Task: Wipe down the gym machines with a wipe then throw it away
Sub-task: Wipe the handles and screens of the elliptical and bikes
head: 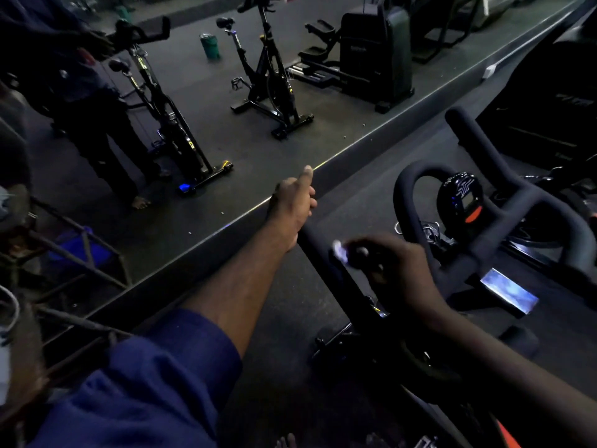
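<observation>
A black spin bike's handlebar [504,205] fills the right half of the dim head view, with a round console [462,202] at its centre. My left hand [292,205] grips the far end of the left handlebar arm [326,270], thumb pointing up. My right hand [391,266] sits lower on the same arm and pinches a small white wipe [339,252] against the bar. The wipe is mostly hidden in my fingers.
A mirror wall runs diagonally on the left, its bottom edge [245,211] just beyond my left hand. It reflects other spin bikes [271,76], a stepper machine [371,53], a green bin [210,45] and a standing person [93,101]. A metal frame [80,260] stands at the left.
</observation>
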A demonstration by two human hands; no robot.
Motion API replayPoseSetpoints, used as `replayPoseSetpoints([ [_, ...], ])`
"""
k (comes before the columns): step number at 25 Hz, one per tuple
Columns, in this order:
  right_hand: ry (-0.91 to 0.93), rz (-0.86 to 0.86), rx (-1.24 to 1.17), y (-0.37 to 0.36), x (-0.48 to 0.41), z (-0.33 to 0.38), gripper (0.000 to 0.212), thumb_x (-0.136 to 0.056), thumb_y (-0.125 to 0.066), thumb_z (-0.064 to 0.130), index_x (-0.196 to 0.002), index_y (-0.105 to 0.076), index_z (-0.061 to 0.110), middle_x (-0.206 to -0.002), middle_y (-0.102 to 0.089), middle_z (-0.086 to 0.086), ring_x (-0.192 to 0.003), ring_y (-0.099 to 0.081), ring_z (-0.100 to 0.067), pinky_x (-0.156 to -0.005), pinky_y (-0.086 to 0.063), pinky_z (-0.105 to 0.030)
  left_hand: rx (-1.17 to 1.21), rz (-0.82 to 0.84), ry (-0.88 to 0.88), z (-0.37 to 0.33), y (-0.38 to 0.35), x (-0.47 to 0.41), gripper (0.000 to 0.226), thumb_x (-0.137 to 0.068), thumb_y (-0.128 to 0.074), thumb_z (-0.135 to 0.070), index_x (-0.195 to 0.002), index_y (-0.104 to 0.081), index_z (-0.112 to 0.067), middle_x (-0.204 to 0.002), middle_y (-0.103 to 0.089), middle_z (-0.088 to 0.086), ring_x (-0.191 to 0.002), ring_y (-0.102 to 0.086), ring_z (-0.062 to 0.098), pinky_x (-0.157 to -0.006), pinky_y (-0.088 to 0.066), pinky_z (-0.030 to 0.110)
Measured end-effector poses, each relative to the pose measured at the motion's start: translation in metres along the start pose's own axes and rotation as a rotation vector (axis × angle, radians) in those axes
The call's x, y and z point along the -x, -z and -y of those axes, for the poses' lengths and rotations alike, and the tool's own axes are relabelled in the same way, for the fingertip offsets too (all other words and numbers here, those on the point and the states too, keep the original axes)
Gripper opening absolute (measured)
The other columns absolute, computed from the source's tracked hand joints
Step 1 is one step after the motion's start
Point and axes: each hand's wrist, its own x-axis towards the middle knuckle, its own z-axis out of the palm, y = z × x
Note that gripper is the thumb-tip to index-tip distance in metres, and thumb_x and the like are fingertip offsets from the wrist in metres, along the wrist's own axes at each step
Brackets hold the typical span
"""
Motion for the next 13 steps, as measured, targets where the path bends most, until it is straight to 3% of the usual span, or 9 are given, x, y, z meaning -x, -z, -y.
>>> replayPoseSetpoints([
  [1, -0.092, -0.041, -0.143, -0.01, -0.023, 0.0, 0.014, -0.089, -0.081, 0.008, -0.101, -0.08, 0.013, -0.094, -0.078, 0.004, -0.085, -0.069, 0.012, -0.077, -0.049, -0.008, -0.036, -0.022, -0.004, 0.0, 0.001, 0.0, 0.057, -0.1, -0.049, -0.062, -0.075, -0.064, -0.012, -0.067, -0.066, 0.006, -0.064, -0.06, 0.023, -0.071, -0.052, 0.039],
  [3, -0.213, 0.036, -0.428, -0.032, -0.062, 0.003, 0.015, -0.093, -0.073, -0.003, -0.104, -0.078, 0.006, -0.099, -0.079, -0.007, -0.089, -0.071, -0.003, -0.084, -0.055, -0.021, -0.071, -0.063, 0.005, -0.003, 0.003, 0.0, 0.064, -0.086, -0.044, -0.072, -0.074, -0.065, -0.012, -0.066, -0.068, 0.006, -0.069, -0.067, 0.027, -0.079, -0.058, 0.045],
  [5, -0.255, 0.124, -0.559, -0.046, -0.069, -0.003, 0.013, -0.094, -0.07, -0.005, -0.103, -0.077, -0.001, -0.101, -0.079, -0.013, -0.091, -0.068, -0.012, -0.086, -0.054, -0.029, -0.04, -0.064, 0.04, -0.003, 0.003, 0.0, 0.068, -0.084, -0.044, -0.074, -0.076, -0.065, -0.01, -0.066, -0.069, 0.009, -0.069, -0.071, 0.032, -0.078, -0.06, 0.048],
  [8, -0.355, 0.318, -0.641, -0.025, -0.037, -0.024, 0.005, -0.093, -0.073, 0.008, -0.089, -0.075, 0.006, -0.081, -0.074, -0.001, -0.077, -0.063, -0.006, -0.076, -0.052, -0.025, -0.03, -0.071, 0.059, 0.0, 0.002, -0.001, 0.064, -0.1, -0.048, -0.067, -0.079, -0.063, -0.009, -0.07, -0.068, 0.012, -0.059, -0.061, 0.026, -0.061, -0.052, 0.035],
  [10, -0.397, 0.51, -0.543, -0.006, -0.031, -0.035, 0.013, -0.087, -0.074, 0.022, -0.08, -0.072, 0.011, -0.075, -0.068, -0.002, -0.075, -0.058, -0.009, -0.076, -0.05, -0.029, -0.038, -0.086, 0.073, -0.001, 0.002, -0.001, 0.06, -0.105, -0.048, -0.061, -0.078, -0.063, -0.009, -0.071, -0.067, 0.013, -0.054, -0.056, 0.02, -0.053, -0.047, 0.029],
  [13, -0.422, 0.406, -0.587, -0.011, -0.069, -0.029, 0.005, -0.092, -0.073, -0.002, -0.095, -0.073, -0.006, -0.087, -0.067, -0.017, -0.082, -0.061, -0.021, -0.077, -0.056, -0.032, -0.058, -0.096, 0.078, -0.004, 0.002, 0.002, 0.061, -0.106, -0.05, -0.059, -0.076, -0.065, -0.008, -0.07, -0.068, 0.012, -0.053, -0.059, 0.02, -0.056, -0.05, 0.029],
])
